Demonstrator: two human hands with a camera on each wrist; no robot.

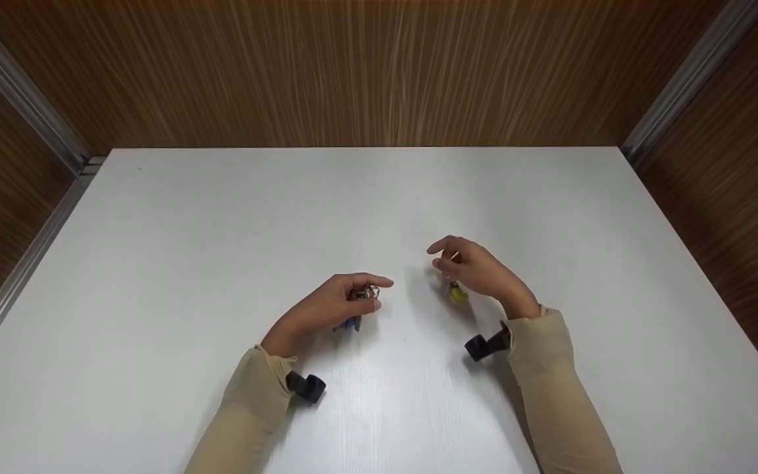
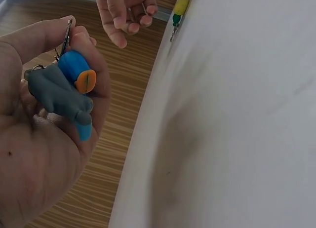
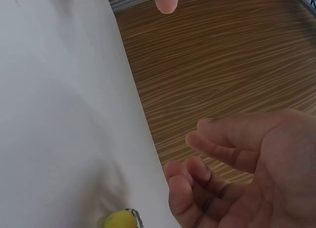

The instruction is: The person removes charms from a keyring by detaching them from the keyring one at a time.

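The left hand [image 1: 326,309] is hovering just above the white table [image 1: 221,263], near its front centre. Its fingers [image 2: 89,60] are curling around a small figure keychain [image 2: 61,92], a grey, blue and orange charm lying in the palm. The thumb and forefinger are pinching the metal ring [image 2: 66,33] at the top of this charm.

The right hand [image 1: 481,270] is hanging over the table to the right of the left hand, well apart from it. Its fingers [image 3: 217,154] are lying loosely bent and slightly spread, with the palm empty in the right wrist view. They are gripping nothing. A yellow charm [image 1: 458,294] is lying on the table just below this hand; whether the fingers are touching it cannot be told.

Count: two hands, two charms (one held, one on the table), one table. A black wrist mount [image 1: 306,386] is sitting on each beige sleeve [image 1: 247,408], two mounts in total.
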